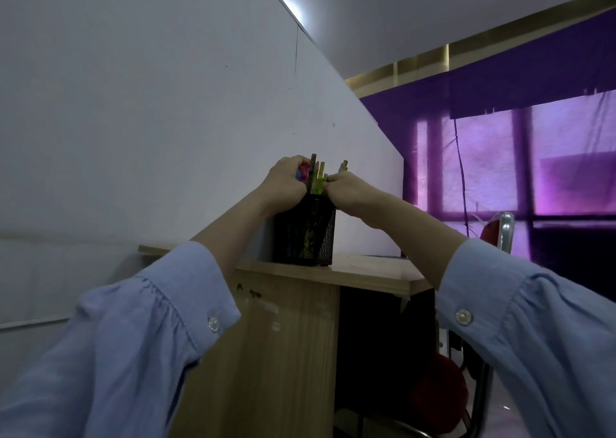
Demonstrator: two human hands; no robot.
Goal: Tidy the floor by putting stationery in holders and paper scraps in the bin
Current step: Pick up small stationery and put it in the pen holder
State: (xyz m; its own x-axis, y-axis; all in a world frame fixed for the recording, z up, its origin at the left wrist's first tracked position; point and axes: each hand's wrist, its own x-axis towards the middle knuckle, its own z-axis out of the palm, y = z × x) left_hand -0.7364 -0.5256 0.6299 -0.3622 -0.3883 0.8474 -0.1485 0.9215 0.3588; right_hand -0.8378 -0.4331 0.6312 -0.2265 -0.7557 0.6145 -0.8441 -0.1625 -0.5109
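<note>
We look up from low down, near the floor, so a pale wall point(150, 104) fills the left half of the view and a window covered in purple film point(500, 157) glows on the right. Below them stands a wooden desk; its top surface point(366, 271) juts toward us at about eye level, which is why both our arms in light blue sleeves point(133, 354) reach upward to it. Under the desk, at the lower right, sits a chair with a red seat point(436, 401). On the near edge of the surface stands a black mesh pen holder point(305, 231), upright and close to the wall. It is already crowded with coloured pens and markers point(316, 176) whose tops poke above its rim. Our left hand point(283, 184) is curled over the left side of the rim, fingers closed around a bunch of the pens, with something pink or red showing between them. Our right hand point(346, 191) is closed on the right side of the bunch, knuckles touching the rim. We judge that both hands squeeze the stationery together because the holder is nearly full and the bundle needs gathering to slide down inside. No paper scraps or bin are in view.
</note>
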